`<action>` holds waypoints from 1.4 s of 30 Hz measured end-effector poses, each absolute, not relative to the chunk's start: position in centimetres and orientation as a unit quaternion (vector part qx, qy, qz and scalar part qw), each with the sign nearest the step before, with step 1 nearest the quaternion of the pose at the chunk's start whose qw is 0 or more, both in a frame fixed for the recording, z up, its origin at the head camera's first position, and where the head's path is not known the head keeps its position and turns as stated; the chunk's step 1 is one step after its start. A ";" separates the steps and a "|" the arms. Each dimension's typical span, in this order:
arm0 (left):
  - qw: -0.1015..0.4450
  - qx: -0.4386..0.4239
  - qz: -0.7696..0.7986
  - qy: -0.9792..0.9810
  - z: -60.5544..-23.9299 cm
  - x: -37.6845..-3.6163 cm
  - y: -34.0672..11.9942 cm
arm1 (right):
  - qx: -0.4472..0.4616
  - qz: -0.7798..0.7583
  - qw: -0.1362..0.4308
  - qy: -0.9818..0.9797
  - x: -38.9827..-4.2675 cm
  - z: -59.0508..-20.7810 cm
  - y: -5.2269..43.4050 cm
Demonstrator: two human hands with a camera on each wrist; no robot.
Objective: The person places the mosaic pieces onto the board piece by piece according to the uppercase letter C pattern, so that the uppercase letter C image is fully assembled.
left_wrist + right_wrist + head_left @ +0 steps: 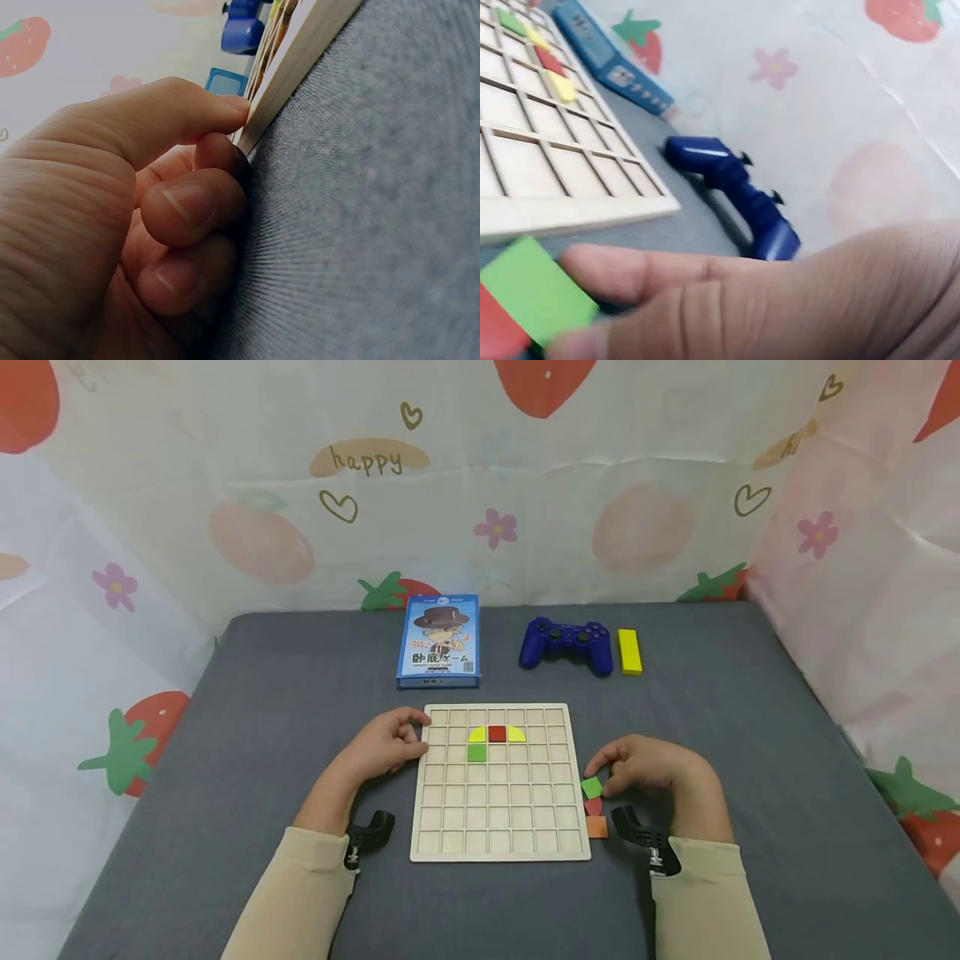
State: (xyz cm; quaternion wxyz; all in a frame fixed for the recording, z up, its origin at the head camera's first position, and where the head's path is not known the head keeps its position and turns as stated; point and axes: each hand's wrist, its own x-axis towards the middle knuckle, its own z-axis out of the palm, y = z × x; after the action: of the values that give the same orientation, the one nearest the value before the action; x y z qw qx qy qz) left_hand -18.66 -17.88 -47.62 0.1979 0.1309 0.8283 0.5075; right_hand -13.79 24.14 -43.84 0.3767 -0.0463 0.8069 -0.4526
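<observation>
Strawberry-print cloth (pixel 555 460) behind, gray table (pixel 300 668) below. Wooden grid board (pixel 498 817) flat, mid-table. Right hand (pixel 651 764): thumb and index pinch green tile (pixel 592 787), just off board's right edge. Left hand (pixel 384 743): thumb and index grip board's left edge, other fingers curled. Blue box (pixel 439 639) beyond board; blue controller (pixel 566 639) right of it, yellow block (pixel 630 652) beside controller. On board: red square (pixel 497 733) between two yellow pieces (pixel 477 735), green square (pixel 477 752) below the left yellow. Orange tile (pixel 597 827) and red piece (pixel 594 807) nearer the person than the pinched tile.
</observation>
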 end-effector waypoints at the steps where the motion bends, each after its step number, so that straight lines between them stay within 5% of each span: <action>1: 0.198 0.132 0.507 0.829 -47.6 -18.7 -17.9 | -0.041 -0.449 0.376 0.810 -13.8 -43.8 23.9; 22: 0.196 0.131 0.511 0.827 -47.6 -18.8 -18.0 | 0.005 -0.406 0.164 0.899 -15.5 -45.0 22.7; 30: 0.203 0.124 0.514 0.824 -47.6 -18.5 -18.0 | 0.005 -0.403 0.173 0.899 -15.5 -45.0 22.3; 42: 0.196 0.131 0.520 0.821 -47.6 -18.4 -18.0 | 0.002 -0.401 0.113 0.909 -15.5 -42.7 21.9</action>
State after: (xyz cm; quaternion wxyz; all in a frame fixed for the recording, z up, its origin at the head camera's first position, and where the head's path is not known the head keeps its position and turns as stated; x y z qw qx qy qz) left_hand -18.38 -18.00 -47.56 0.1957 0.1309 0.8210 0.5201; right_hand -15.54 21.94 -42.66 0.1125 0.0017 0.9090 -0.4012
